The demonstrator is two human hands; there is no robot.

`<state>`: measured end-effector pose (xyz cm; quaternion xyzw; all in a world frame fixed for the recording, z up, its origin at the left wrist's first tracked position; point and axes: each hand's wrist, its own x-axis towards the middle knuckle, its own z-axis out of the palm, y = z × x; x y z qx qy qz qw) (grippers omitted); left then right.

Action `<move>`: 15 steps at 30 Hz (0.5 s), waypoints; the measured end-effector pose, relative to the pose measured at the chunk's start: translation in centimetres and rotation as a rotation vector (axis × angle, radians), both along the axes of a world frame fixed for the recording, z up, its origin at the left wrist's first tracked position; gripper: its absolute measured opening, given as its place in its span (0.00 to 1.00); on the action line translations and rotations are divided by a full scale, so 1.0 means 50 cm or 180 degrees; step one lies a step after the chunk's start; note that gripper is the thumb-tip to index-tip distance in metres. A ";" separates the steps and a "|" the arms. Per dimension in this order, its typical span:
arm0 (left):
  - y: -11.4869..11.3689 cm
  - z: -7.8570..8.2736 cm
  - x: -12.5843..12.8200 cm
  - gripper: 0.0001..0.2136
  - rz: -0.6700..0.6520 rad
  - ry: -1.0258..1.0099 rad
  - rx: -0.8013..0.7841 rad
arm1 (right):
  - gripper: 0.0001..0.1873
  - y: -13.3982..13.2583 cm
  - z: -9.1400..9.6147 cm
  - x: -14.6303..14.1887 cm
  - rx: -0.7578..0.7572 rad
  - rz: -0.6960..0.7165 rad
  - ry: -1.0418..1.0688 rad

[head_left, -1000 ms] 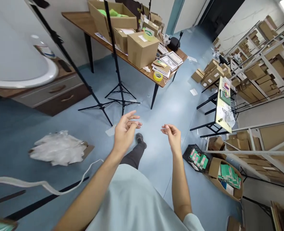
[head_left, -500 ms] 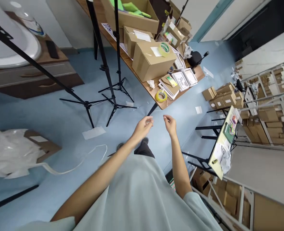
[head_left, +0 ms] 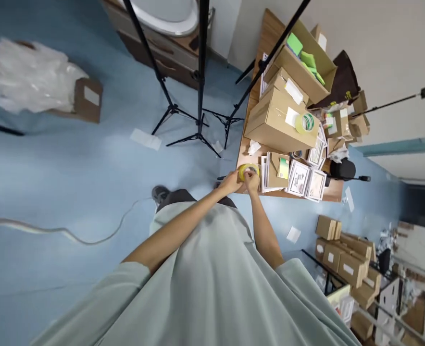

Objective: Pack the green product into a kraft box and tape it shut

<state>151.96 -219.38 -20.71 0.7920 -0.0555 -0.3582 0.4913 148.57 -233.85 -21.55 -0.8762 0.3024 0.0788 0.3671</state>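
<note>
Both my hands meet at a yellow tape roll [head_left: 247, 168] lying at the near corner of a wooden table [head_left: 328, 194]. My left hand [head_left: 230, 182] touches the roll's left side with curled fingers. My right hand [head_left: 252, 180] closes over its near edge. Whether the roll is lifted off the table I cannot tell. Right of the roll lies a stack of white cards and booklets [head_left: 275, 171]. A closed cardboard box [head_left: 272, 120] with another tape roll [head_left: 305, 123] on top stands behind.
Black tripod stands [head_left: 198, 77] rise from the blue floor left of the table. An open carton with green items [head_left: 304, 55] sits further back. A white plastic bundle on cardboard [head_left: 35, 84] lies at the far left. Small cartons [head_left: 345, 254] stand on the floor at right.
The view swung and I came up to the table. Both hands, empty and apart in the air before, have reached forward and closed on the yellow tape roll.
</note>
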 end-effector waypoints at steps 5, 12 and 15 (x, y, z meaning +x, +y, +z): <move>-0.087 -0.006 -0.036 0.22 0.0488 0.0001 0.0216 | 0.16 -0.049 0.003 0.017 -0.0193 0.0781 0.0312; -0.102 -0.047 0.003 0.10 0.1034 0.0020 0.0196 | 0.15 -0.067 -0.025 0.011 -0.0603 0.1466 0.0853; -0.090 -0.076 0.019 0.11 0.1269 0.0095 0.0064 | 0.17 -0.059 -0.046 0.001 -0.0757 0.1673 0.0946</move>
